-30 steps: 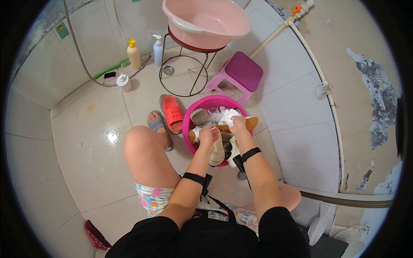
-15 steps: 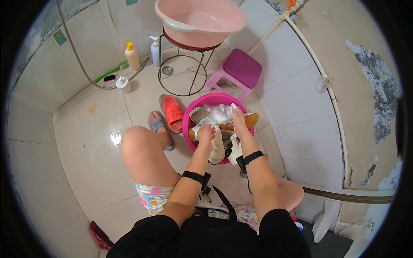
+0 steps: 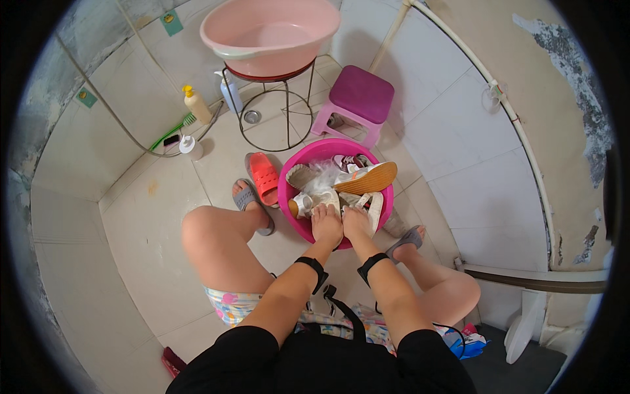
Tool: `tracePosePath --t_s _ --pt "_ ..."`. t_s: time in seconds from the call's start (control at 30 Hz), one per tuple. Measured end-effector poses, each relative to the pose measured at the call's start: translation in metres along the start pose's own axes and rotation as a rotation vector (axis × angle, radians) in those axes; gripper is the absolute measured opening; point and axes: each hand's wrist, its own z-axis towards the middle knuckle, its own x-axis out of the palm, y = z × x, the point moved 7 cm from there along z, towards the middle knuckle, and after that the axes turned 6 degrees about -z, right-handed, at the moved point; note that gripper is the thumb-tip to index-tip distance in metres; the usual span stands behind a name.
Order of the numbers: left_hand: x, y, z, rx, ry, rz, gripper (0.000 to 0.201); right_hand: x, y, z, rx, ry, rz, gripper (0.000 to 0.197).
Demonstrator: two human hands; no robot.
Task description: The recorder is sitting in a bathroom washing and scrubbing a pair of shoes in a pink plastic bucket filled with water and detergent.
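Observation:
A bright pink basin (image 3: 287, 207) on the floor in front of me holds several shoes and a clear plastic bag (image 3: 323, 176). My left hand (image 3: 326, 225) and my right hand (image 3: 356, 224) are close together over its near side. Both hands' fingers curl over an off-white shoe (image 3: 326, 196); their thumbs are hidden. To the right of my right hand lies a white strap-like shoe part (image 3: 375, 211). A white shoe with a tan sole (image 3: 372, 177) rests sole outward across the basin's right side. A dark-red-and-white shoe (image 3: 350, 162) shows at the back.
A purple-topped stool (image 3: 362, 94) stands behind the basin, beside a pale pink tub (image 3: 262, 49) on a wire stand (image 3: 287, 118). Pump bottles (image 3: 197, 105), a green brush (image 3: 172, 131) and a hose (image 3: 118, 123) line the left wall. A red slipper (image 3: 264, 178) lies beside my left foot.
Both hands have drawn nearer to me and closer together, onto the near part of the basin. The tan-soled shoe is now free of my right hand. The view has shifted slightly.

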Motion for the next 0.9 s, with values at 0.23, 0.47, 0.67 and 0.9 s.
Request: tracePosePath --t_s 0.23,0.47,0.67,0.9 --pt "0.007 0.002 0.004 -0.083 0.024 0.146 0.053 -0.017 0.026 0.077 -0.259 -0.227 0.127 0.033" --pt "0.008 -0.013 0.005 -0.164 0.133 0.248 0.065 -0.001 0.06 0.161 -0.415 -0.079 -0.092 0.036" --pt "0.006 -0.005 0.007 -0.167 0.043 0.241 0.068 0.034 0.074 0.216 -0.313 0.098 0.039 0.029" --pt "0.008 -0.019 0.012 -0.14 0.081 0.246 0.067 0.075 0.047 0.265 -0.129 0.144 0.099 0.029"
